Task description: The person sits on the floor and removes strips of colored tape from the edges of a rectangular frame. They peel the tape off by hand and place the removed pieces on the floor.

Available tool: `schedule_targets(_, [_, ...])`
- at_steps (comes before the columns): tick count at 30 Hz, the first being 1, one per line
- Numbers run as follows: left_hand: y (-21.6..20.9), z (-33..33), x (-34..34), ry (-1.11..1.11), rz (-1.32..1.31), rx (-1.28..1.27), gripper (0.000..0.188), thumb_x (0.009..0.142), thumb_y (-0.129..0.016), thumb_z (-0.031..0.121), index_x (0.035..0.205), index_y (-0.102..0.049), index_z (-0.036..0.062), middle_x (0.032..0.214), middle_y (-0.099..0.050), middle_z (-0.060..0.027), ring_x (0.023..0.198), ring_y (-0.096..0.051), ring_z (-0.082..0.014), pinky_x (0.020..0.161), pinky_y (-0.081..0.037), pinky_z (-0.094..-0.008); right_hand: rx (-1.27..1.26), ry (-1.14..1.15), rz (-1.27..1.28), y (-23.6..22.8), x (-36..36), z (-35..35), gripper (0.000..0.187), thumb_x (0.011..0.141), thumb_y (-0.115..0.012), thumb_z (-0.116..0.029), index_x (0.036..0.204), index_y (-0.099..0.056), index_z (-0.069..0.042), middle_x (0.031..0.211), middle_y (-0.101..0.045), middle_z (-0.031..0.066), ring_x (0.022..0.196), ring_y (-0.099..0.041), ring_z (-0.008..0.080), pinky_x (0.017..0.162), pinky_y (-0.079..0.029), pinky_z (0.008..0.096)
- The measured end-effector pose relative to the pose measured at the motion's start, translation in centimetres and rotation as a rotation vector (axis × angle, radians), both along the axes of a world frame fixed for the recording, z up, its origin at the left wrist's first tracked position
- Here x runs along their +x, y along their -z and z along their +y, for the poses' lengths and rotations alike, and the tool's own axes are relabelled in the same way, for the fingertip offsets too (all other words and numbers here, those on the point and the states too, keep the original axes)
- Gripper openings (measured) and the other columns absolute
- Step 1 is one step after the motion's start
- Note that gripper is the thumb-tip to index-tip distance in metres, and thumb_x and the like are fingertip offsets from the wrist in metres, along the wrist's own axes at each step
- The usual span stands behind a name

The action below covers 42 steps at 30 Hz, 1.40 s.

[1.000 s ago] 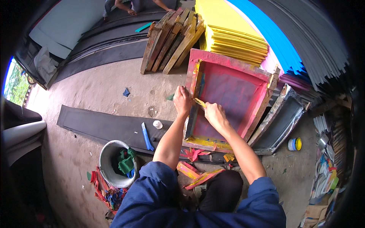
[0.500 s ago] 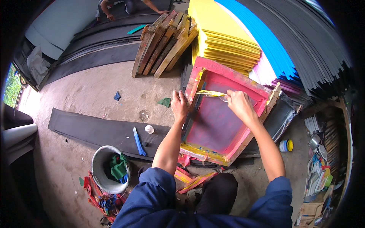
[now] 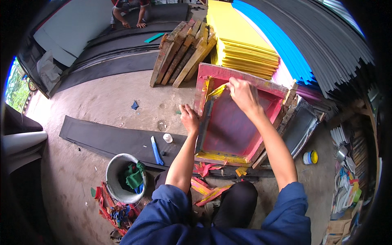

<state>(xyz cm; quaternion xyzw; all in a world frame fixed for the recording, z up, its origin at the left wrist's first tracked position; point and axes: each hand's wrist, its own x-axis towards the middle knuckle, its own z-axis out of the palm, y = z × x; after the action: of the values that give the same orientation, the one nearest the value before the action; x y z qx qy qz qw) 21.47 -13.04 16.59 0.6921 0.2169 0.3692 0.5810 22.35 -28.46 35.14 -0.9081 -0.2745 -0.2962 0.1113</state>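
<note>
The person's right hand [image 3: 243, 94] is closed, its fingertips pinching the end of a thin, crumpled yellow strip [image 3: 216, 91] that runs down to the inner upper-left corner of a large rectangular wooden frame smeared with pink and yellow paint [image 3: 267, 87]. The frame stands tilted in front of the person, its dark purplish mesh [image 3: 226, 124] facing up toward them. The left hand [image 3: 189, 118] is at the frame's left outer side with its fingers bent; whether it grips the wood cannot be told. Just right of the frame leans a second, narrower-looking frame with dark grey mesh [image 3: 300, 127], and near that a small round tin with a yellow top [image 3: 311, 157] lies on its side. To the left, a blue-handled cutter [image 3: 157, 151] and a small white plastic container [image 3: 168, 138] rest on a long black flat sheet [image 3: 102, 136]. Below them stands a grey round bucket [image 3: 110, 179] holding green cloth [image 3: 134, 178]. Pink and yellow torn strips [image 3: 212, 195] lie beside the person's knee. Beyond, bundled wooden frames [image 3: 183, 53] lean near stacked bright yellow sheets [image 3: 247, 55].
</note>
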Motion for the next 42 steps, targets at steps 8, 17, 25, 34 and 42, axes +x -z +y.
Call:
schedule_targets(8, [-2.8, 0.2, 1.8, 0.349, -0.01, 0.445, 0.035, 0.095, -0.026, 0.027, 0.102, -0.052, 0.0037, 0.084, -0.057, -0.019, 0.082, -0.055, -0.036, 0.074, -0.042, -0.0417, 0.037, -0.012, 0.05, 3.2, -3.7, -0.1, 0.013, 0.081, -0.054, -0.015, 0.074, -0.055, -0.004, 0.064, -0.059, 0.0154, 0.06, -0.06, 0.0316, 0.057, -0.048, 0.0403])
schedule_targets(17, [-4.8, -0.8, 5.8, 0.129, 0.244, 0.219, 0.053, 0.089, -0.033, 0.051, 0.086, -0.062, 0.0068, 0.076, -0.062, -0.0185, 0.076, -0.059, -0.038, 0.067, -0.043, -0.0448, 0.069, 0.111, 0.279, 6.7, -6.4, -1.8, 0.014, 0.083, -0.051, -0.015, 0.077, -0.055, -0.003, 0.068, -0.06, 0.0183, 0.064, -0.061, 0.0329, 0.057, -0.049, 0.0416])
schedule_targets(25, [-4.5, -2.2, 6.2, 0.09, 0.265, 0.26, 0.051, 0.09, -0.032, 0.048, 0.082, -0.06, 0.006, 0.076, -0.061, -0.0212, 0.076, -0.058, -0.0394, 0.066, -0.042, -0.0468, 0.127, 0.194, 0.207, 1.9, -5.8, -6.5, 0.012, 0.083, -0.052, -0.014, 0.076, -0.053, -0.004, 0.066, -0.058, 0.0163, 0.063, -0.059, 0.0339, 0.055, -0.046, 0.0421])
schedule_targets(34, [-4.6, -2.0, 6.3, 0.144, 0.253, 0.241, 0.049, 0.09, -0.033, 0.047, 0.086, -0.061, 0.0071, 0.077, -0.062, -0.0201, 0.077, -0.058, -0.0384, 0.067, -0.043, -0.0459, 0.403, 0.171, -0.073, 2.8, -7.1, -8.8, 0.011, 0.083, -0.053, -0.007, 0.09, -0.06, -0.002, 0.084, -0.063, 0.0149, 0.07, -0.061, 0.0298, 0.062, -0.047, 0.0365])
schedule_targets(42, [-5.3, -1.3, 3.9, 0.229, 0.093, 0.175, 0.044, 0.093, -0.033, 0.039, 0.086, -0.057, 0.0032, 0.072, -0.059, -0.0192, 0.069, -0.058, -0.0363, 0.061, -0.041, -0.0431, 0.215, 0.259, 0.219, 0.7, -7.8, -7.8, 0.054, 0.076, -0.066, -0.022, 0.123, -0.045, -0.008, 0.12, -0.04, 0.0172, 0.114, -0.038, 0.0332, 0.094, -0.033, 0.0436])
